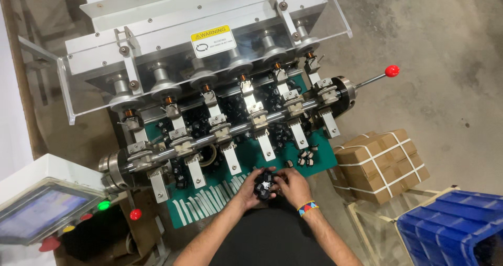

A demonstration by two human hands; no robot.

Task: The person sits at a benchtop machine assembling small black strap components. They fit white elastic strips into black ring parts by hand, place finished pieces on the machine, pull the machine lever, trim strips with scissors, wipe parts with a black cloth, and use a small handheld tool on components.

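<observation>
Blue plastic bin (pixel 450 226) at lower right, contents not visible from here. Beside it, a strapped bundle of cardboard boxes (pixel 380 164) on the floor, all closed, bound with white straps.

On the green mat (pixel 325 156), loose scatters of small black bobbins (pixel 305 157) near the right edge, more of them dark under the machine's spindle row (pixel 230 127). White strips (pixel 209 200) laid in a fan along the mat's near edge.

At the mat's front edge, just before the body: a clump of small black bobbins (pixel 264 186), pale metal glinting in the middle. Too small and bunched to tell any long axis or which way a single piece points.

Left hand (pixel 251 190) cupped around the clump's left side, fingers curled and closed onto it. Right hand (pixel 291 186), with a coloured wristband, closed in from the right, fingertips pinching at the clump's top edge. Clump caught between both sets of fingers, resting toward the left palm, thumbs meeting over it.

Red-knobbed lever (pixel 391 70) jutting right from the shaft end; control box (pixel 44 205) with a screen and coloured buttons at far left.
</observation>
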